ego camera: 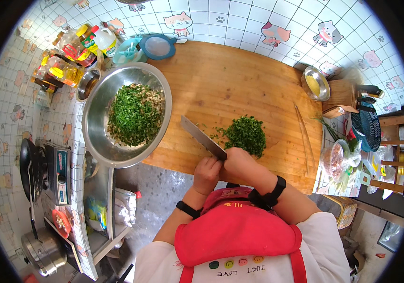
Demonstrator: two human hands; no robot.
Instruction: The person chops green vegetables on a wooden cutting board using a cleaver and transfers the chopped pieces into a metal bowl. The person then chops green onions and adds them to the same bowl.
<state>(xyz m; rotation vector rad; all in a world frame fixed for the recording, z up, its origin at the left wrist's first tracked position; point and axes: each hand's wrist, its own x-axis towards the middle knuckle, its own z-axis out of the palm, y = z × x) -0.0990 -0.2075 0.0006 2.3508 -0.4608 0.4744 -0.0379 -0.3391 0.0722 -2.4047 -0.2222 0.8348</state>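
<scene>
My right hand (238, 161) grips the handle end of a kitchen knife (202, 137), whose blade points up and left over the wooden board (216, 81). Close beside it, my left hand (207, 173) is at the board's near edge with its fingers bent near the heel of the blade; whether they touch the knife is unclear. A pile of finely chopped green herbs (246, 136) lies just beyond my right hand, with loose bits to its left. Left of the knife stands a large steel bowl (164, 106) holding chopped greens (131, 109) over a paler brown chopped mixture.
Wooden chopsticks (304, 139) lie at the board's right side. A small metal bowl of yellow grains (313, 85) and a wooden knife block (340, 93) stand at the back right. Bottles (64, 72) and a blue-rimmed lid (157, 46) are at the back left. A wok (28, 166) sits far left.
</scene>
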